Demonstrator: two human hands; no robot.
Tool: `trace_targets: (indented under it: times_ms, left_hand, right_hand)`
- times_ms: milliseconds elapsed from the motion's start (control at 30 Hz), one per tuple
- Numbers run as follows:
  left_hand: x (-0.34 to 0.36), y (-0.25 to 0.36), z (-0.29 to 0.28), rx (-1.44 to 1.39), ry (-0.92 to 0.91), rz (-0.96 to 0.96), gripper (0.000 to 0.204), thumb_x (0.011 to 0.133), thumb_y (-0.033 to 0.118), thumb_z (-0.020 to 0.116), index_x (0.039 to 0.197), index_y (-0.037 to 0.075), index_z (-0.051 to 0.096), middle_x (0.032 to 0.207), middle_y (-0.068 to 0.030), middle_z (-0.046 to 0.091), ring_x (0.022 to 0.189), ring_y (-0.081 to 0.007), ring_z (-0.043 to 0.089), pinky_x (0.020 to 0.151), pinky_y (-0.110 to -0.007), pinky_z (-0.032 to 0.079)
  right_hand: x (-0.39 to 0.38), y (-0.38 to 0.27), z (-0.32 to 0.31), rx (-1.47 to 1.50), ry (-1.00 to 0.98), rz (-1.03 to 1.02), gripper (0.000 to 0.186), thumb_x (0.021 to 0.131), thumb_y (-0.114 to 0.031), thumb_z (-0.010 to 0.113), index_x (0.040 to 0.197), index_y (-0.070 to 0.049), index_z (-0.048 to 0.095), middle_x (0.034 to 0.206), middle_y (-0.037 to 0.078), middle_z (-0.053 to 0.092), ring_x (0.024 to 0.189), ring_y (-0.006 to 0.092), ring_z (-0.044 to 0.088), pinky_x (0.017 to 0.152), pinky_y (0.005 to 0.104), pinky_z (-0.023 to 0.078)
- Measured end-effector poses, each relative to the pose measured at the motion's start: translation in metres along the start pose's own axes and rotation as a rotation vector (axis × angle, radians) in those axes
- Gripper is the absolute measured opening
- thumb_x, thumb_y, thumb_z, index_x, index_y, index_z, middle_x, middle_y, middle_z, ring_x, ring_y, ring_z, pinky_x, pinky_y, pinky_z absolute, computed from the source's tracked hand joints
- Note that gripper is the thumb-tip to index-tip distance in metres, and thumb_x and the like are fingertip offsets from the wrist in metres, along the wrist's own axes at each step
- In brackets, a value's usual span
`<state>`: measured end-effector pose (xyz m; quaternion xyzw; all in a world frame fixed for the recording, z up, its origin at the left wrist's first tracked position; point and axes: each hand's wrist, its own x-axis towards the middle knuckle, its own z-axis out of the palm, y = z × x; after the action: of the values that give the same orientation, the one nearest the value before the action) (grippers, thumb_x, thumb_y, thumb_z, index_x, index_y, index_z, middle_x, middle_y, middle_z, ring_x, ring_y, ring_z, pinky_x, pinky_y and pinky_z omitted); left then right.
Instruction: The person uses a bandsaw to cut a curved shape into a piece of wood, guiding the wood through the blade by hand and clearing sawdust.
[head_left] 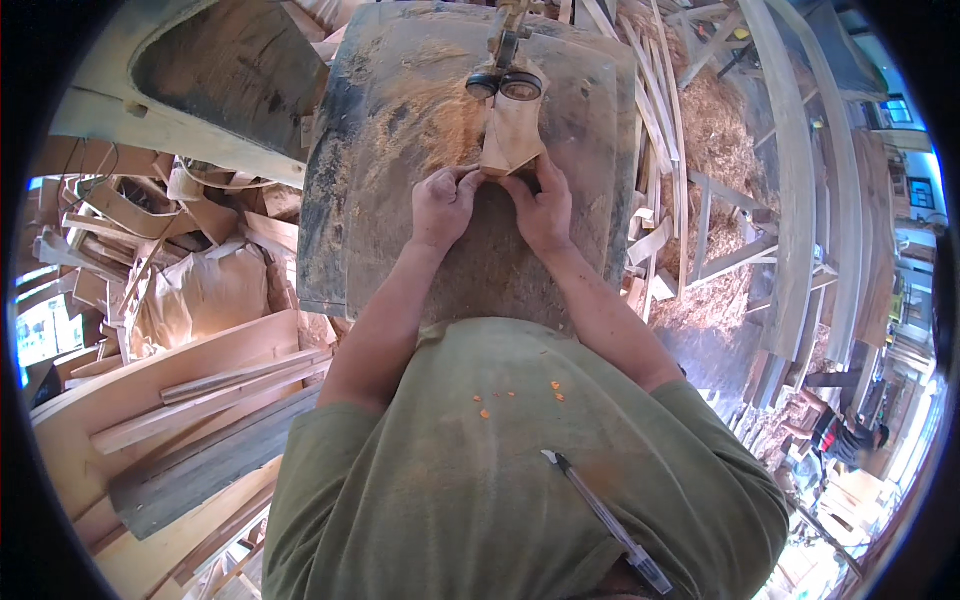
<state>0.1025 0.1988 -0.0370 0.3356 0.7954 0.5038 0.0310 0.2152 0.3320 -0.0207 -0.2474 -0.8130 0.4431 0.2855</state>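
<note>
Head view, looking straight down: a pale wooden block (512, 135) lies on the worktop (385, 235), near its far side, its sides curving in toward a narrower waist and its near end cut at angles, with a dark line across one corner. The left hand (443, 205) has its fingers curled in, thumb and fingertips closed at the block's near left corner; the right hand (541, 205) has a narrow grip, holding the near right corner between thumb and forefinger. Two round, dark wheels (503, 85) with glossy faces sit at the block's far part, beneath a worn metal fitting (509, 35). The worktop is a flat, dark, scuffed plate with rounded corners, dusted with loose tan sawdust (440, 115) left of the block. Long, smooth boards (785, 180) stand to the right, beside crumbly shavings (715, 150); rough offcuts (115, 250) heap up at left. A clear plastic pen (607, 522) lies against the soft green shirt (480, 480).
</note>
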Motion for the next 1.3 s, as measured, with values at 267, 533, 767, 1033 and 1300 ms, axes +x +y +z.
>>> trace_targets:
  times_ms: [267,533,767,1033,1300]
  left_hand:
    - [0.0,0.005,0.001,0.013,0.024,-0.035,0.014,0.093,0.017,0.074,0.097,0.005,0.08,0.087,-0.0156,0.075,0.078,-0.0326,0.074,0.071,-0.039,0.057]
    - [-0.002,0.004,0.004,-0.018,0.092,0.014,0.013,0.095,0.014,0.071,0.095,0.003,0.078,0.094,-0.0147,0.076,0.084,-0.0325,0.075,0.074,-0.038,0.058]
    - [-0.001,-0.002,0.005,0.032,0.104,0.046,0.012,0.094,0.005,0.073,0.101,-0.004,0.075,0.098,-0.0155,0.078,0.088,-0.0256,0.077,0.079,-0.033,0.059]
    - [-0.001,-0.011,0.013,-0.248,0.038,-0.082,0.019,0.095,0.002,0.074,0.114,-0.003,0.075,0.102,-0.0056,0.078,0.093,-0.0092,0.071,0.083,-0.026,0.057]
    - [-0.002,-0.013,0.009,-0.141,0.063,-0.092,0.018,0.095,0.007,0.075,0.111,0.0,0.076,0.097,-0.0061,0.078,0.089,-0.0095,0.072,0.08,-0.027,0.057]
  right_hand:
    - [-0.001,0.015,0.009,-0.052,0.077,-0.045,0.071,0.08,-0.017,0.086,0.144,-0.002,0.057,0.117,0.018,0.072,0.105,0.0369,0.067,0.092,0.0443,0.052]
    - [-0.001,0.012,0.009,-0.098,0.095,-0.063,0.071,0.08,-0.021,0.087,0.143,-0.004,0.059,0.119,0.019,0.071,0.108,0.039,0.066,0.094,0.0458,0.052]
    - [0.018,0.015,-0.026,0.17,-0.21,0.173,0.066,0.089,-0.022,0.081,0.147,-0.003,0.055,0.124,0.012,0.071,0.11,0.0296,0.066,0.097,0.0408,0.052]
    - [0.118,0.05,-0.046,0.642,-0.118,0.325,0.065,0.105,-0.034,0.062,0.158,-0.003,0.04,0.146,0.01,0.059,0.122,0.0205,0.06,0.105,0.0343,0.046]
    - [0.158,0.014,-0.003,0.808,-0.1,0.269,0.048,0.1,-0.029,0.064,0.133,0.007,0.063,0.119,0.008,0.071,0.108,0.0185,0.064,0.099,0.0319,0.049]
